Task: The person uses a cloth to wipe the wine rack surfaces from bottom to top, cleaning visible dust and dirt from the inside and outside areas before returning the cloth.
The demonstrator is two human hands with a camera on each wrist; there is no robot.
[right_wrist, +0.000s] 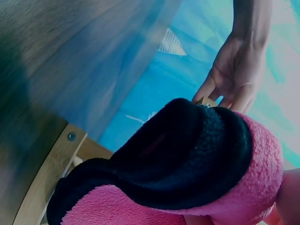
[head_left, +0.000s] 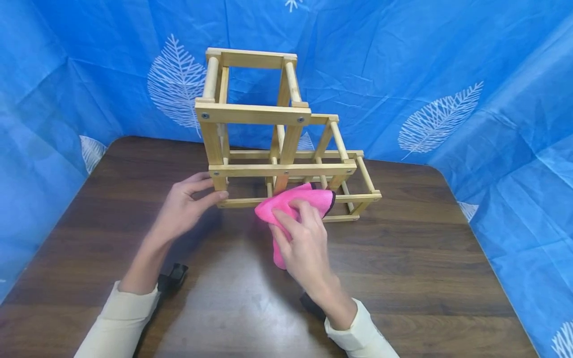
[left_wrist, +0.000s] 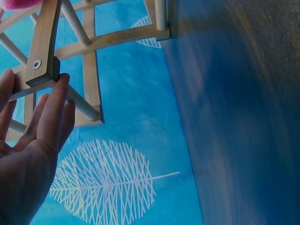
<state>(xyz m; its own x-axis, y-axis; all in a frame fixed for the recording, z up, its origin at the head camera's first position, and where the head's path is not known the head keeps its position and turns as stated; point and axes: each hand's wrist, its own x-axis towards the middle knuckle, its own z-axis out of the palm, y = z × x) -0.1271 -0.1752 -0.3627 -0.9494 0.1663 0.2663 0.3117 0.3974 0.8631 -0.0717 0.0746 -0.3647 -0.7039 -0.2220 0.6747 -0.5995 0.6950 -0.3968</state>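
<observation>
You had both hands on the work, each pinching something. Your left hand (head_left: 185,206) gripped the wooden rack (head_left: 252,114) at its lower left corner, thumb and fingers on either side of the post; the left wrist view showed fingertips close to a screw (left_wrist: 37,64) there. Your right hand (head_left: 306,243) pinched a pink cloth (head_left: 279,201), fingers bent into the fabric. The cloth sat at the rack's lower front, right of your left hand, covering part of the bottom rail; exact contact was hidden underneath. One end of it hung down toward you. Black edging showed on its right side, and the right wrist view had that edging folded over in a thick loop, with your left hand visible beyond it.

The rack stood on the dark brown tabletop (head_left: 403,278), toward the far edge. It was a stepped frame, tallest on the left and lower toward the right, flat bars joined by round rods, screws at the corners. A blue sheet (head_left: 367,74) with white leaf prints (head_left: 440,122) hung behind and along the sides. You wore pale sleeves (head_left: 114,323), with black gear (head_left: 172,278) at the left wrist and more, partly hidden, at the right.
</observation>
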